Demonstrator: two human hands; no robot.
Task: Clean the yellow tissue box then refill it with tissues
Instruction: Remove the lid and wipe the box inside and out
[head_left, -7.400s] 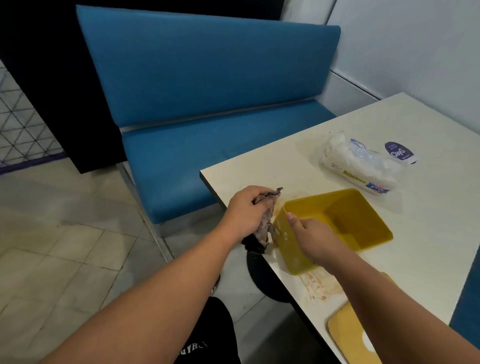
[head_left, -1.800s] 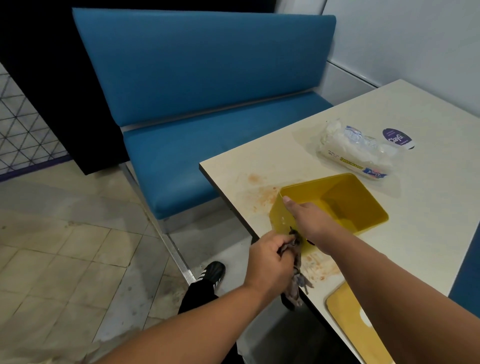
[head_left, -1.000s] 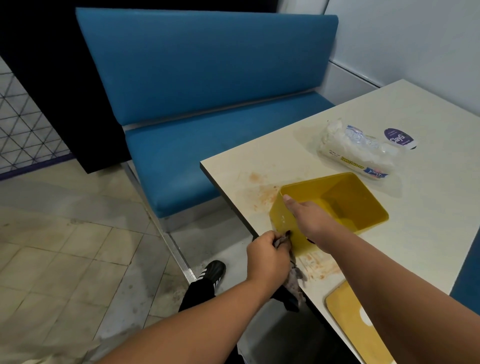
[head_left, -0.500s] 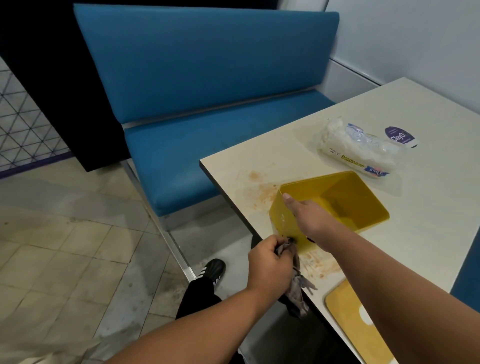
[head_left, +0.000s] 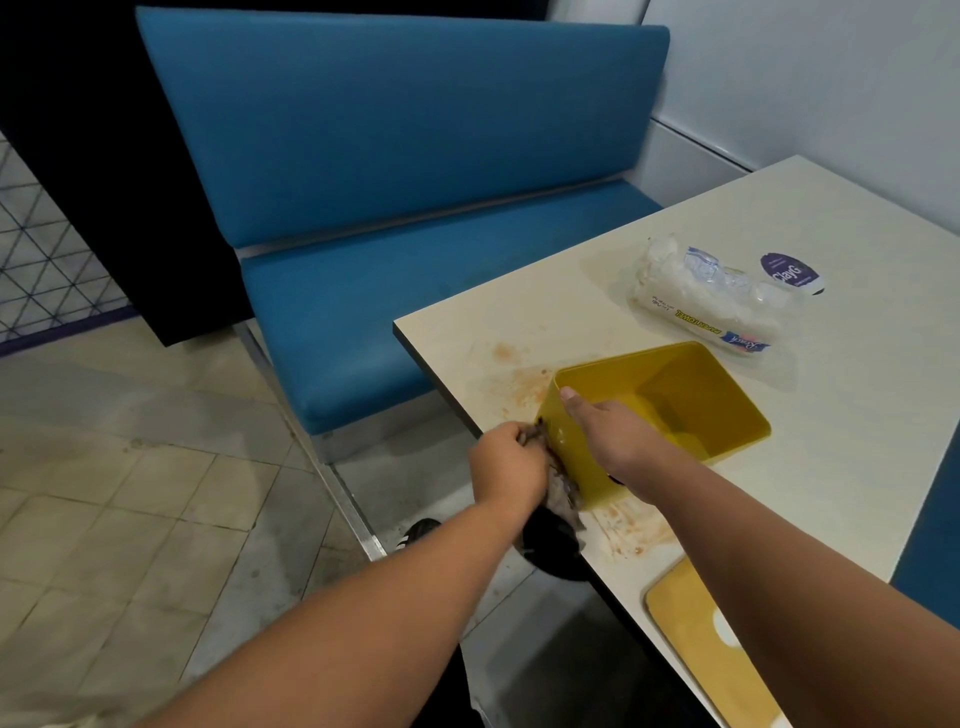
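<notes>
The open yellow tissue box (head_left: 691, 400) stands near the table's front left corner, empty inside. My right hand (head_left: 610, 439) grips its near rim, thumb along the left edge. My left hand (head_left: 506, 470) is closed around a dirty grey rag (head_left: 563, 491) and presses it against the box's outer left wall. The yellow lid (head_left: 711, 660), with a white oval opening, lies flat at the table's near edge. A clear plastic pack of white tissues (head_left: 706, 296) lies beyond the box.
Orange-brown smears mark the cream table (head_left: 857, 441) left of the box and in front of it. A round purple sticker (head_left: 787, 273) sits by the pack. A blue bench (head_left: 395, 218) faces the table, above a tiled floor. My shoe shows under the table edge.
My left hand has slid the rag from the box's near corner up along its left outer wall. The right hand keeps its grip on the rim.
</notes>
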